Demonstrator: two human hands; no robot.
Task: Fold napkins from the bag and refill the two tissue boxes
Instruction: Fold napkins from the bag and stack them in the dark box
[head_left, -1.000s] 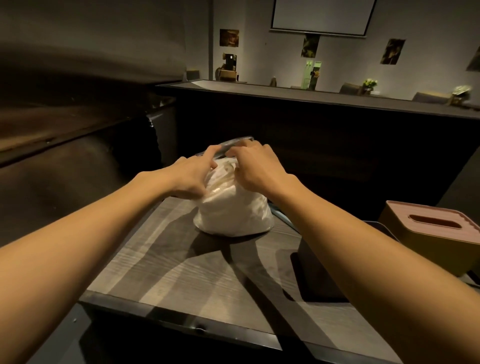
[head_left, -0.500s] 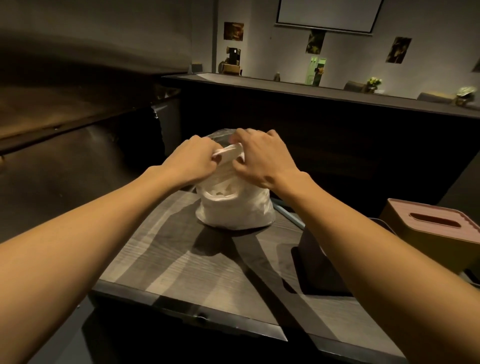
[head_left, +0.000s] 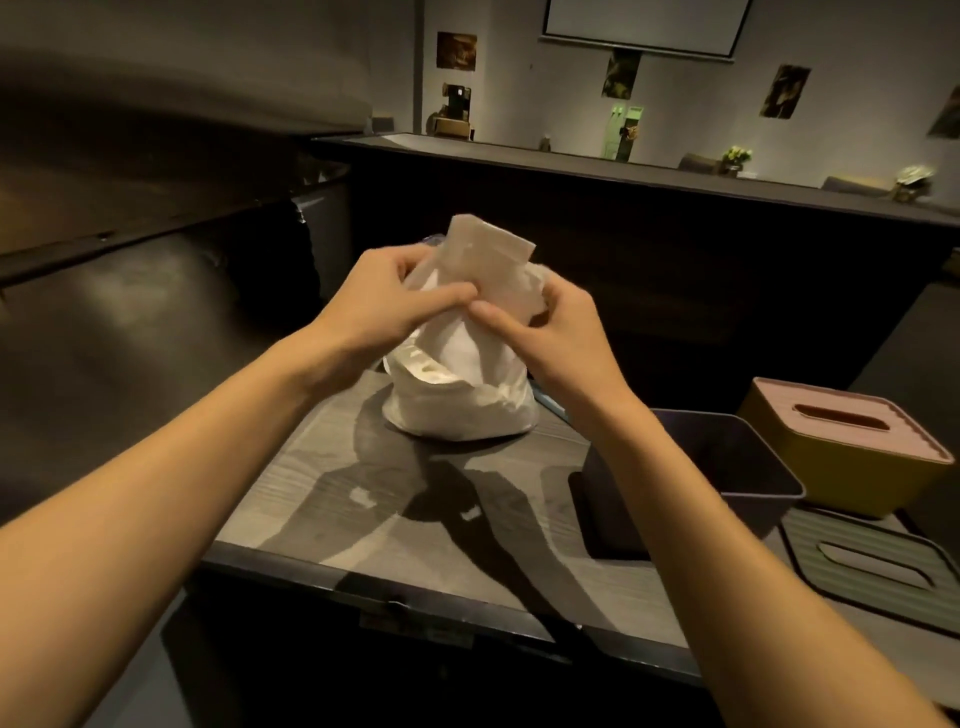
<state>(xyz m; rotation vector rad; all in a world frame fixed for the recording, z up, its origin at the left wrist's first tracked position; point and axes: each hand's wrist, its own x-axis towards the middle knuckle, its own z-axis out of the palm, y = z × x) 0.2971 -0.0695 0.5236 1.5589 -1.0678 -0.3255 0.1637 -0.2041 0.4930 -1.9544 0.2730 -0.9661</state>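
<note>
Grey wood-grain table (head_left: 332, 499) has the napkin bag (head_left: 457, 410), a dark open box (head_left: 727, 467), yellow tissue box (head_left: 852, 467) and a loose lid (head_left: 872, 566) on it.

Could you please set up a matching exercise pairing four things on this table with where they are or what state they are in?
Things:
1. napkin
2. bag
3. dark box
4. yellow box

States:
A. lid on, far right
B. pinched by both hands, raised
C. open-topped, lid off
D. standing on the table, full of white napkins

Pairs: 1-B, 2-D, 3-C, 4-A
</note>
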